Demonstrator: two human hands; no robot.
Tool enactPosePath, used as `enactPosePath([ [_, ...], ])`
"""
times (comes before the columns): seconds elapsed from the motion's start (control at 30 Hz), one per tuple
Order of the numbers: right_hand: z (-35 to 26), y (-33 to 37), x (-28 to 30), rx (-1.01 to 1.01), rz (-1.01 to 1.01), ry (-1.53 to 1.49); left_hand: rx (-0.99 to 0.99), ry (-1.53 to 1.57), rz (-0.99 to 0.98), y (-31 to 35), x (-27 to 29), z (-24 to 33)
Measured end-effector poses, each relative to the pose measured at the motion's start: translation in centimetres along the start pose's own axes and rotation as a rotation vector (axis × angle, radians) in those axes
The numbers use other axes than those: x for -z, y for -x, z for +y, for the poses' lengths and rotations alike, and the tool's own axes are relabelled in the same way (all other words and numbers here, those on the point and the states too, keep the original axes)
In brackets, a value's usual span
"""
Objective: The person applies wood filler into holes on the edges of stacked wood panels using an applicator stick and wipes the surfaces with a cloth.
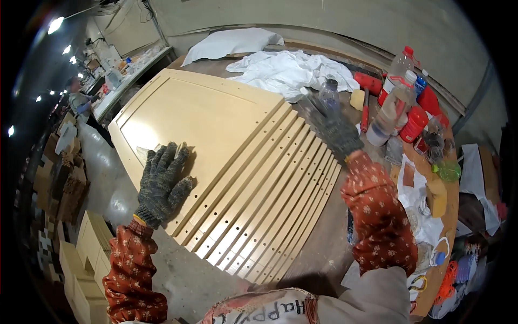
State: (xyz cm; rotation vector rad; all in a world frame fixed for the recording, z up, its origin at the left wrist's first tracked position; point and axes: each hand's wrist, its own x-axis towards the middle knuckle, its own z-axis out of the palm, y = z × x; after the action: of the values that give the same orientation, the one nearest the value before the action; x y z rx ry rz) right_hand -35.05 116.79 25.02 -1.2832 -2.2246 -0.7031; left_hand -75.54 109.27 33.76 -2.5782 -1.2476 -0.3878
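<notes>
My left hand (163,183), in a dark grey knit glove, lies flat with fingers stretched out on the top cream door panel (208,110). A pale scrap of cloth or paper (142,153) shows from under its fingertips. Several like panels are stacked below in a fanned row, small dark holes along their edges (253,213). Over the stack's far right side is my right hand (332,127), also gloved, its fingers smeared by motion. Beside it stands a clear bottle (329,93). Whether that hand holds anything cannot be made out.
White cloths (294,70) lie behind the stack. At the right are a red-headed hammer (365,110), a yellow sponge (357,100), plastic bottles (393,110) and a red container (414,123). More cream panels (81,270) stand low at the left. A person (80,100) is far left.
</notes>
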Motion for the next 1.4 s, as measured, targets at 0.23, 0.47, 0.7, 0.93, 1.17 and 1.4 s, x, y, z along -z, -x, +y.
enactPosePath([
  [0.23, -3.4, -5.5, 1.3, -0.066, -0.146, -0.261, 0.010, 0.014, -0.003, 0.6, 0.0, -0.4],
  [0.47, -3.8, -5.2, 4.6, -0.594, -0.483, -0.520, -0.006, -0.024, -0.030, 0.8, 0.4, -0.3],
  [0.7, -3.4, 2.7, 0.3, -0.606, -0.262, -0.706, 0.036, -0.045, -0.032, 0.8, 0.0, -0.5],
  [0.93, -2.6, 4.6, 0.2, -0.573, -0.285, -0.540, -0.005, -0.036, -0.010, 0.6, -0.1, -0.1],
  [1.17, -4.3, 7.7, -0.7, -0.581, -0.177, -0.260, -0.003, -0.030, -0.021, 0.4, 0.0, 0.2],
  [1.4, -5.6, 8.6, -0.2, -0.649, -0.184, -0.299, -0.067, -0.054, 0.007, 0.3, -0.2, -0.7],
])
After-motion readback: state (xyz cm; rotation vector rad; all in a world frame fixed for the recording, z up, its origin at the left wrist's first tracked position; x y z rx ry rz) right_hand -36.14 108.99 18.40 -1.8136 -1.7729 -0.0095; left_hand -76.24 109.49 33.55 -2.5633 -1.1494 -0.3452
